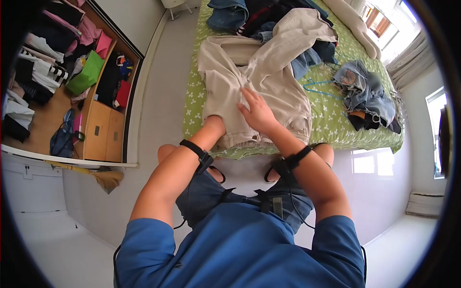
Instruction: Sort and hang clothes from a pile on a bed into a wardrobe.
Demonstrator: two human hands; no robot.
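Observation:
A pair of beige trousers (283,91) is spread on the bed, its frayed edge nearest me and its legs reaching toward the far side. My left forearm (206,137) goes into the garment at its near left side; the cloth hides my left hand and its fingers. On top of the cloth, near the middle seam, my right hand (258,113) rests with its fingers stretched out and the thumb apart, gripping nothing.
The bed (345,137) wears a green patterned sheet. Beyond the trousers lie dark and denim clothes (228,14). At right are denim garments (367,91) and a blue hanger (321,82). An open wardrobe (103,132) with clothes and a broom (108,180) stand left.

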